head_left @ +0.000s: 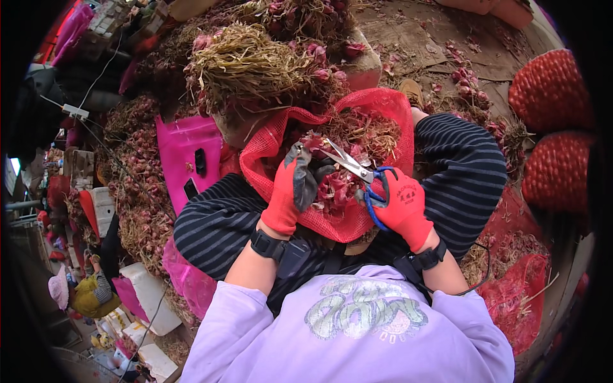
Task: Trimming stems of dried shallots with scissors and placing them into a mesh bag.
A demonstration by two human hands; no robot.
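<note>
My right hand (403, 203), in a red work glove, grips scissors (350, 163) with blue handles; their silver blades are apart and point toward my left hand. My left hand (292, 188), in a red glove with dark grey palm and fingers, is closed round a shallot (311, 142), whose reddish top shows at the fingertips beside the blades. Its fingers partly hide the shallot. Both hands are over a red mesh bag (255, 143), which lies gaping between my crossed legs. Loose shallots and dry trimmings (364, 131) fill the bag.
Beyond the bag lies a large bundle of shallots with dry stalks (249, 67). Full red net sacks (550, 89) stand at the right. On the left are a pink plastic sheet (179, 147) with a black phone (191, 188), heaped shallots, and another person (92, 293).
</note>
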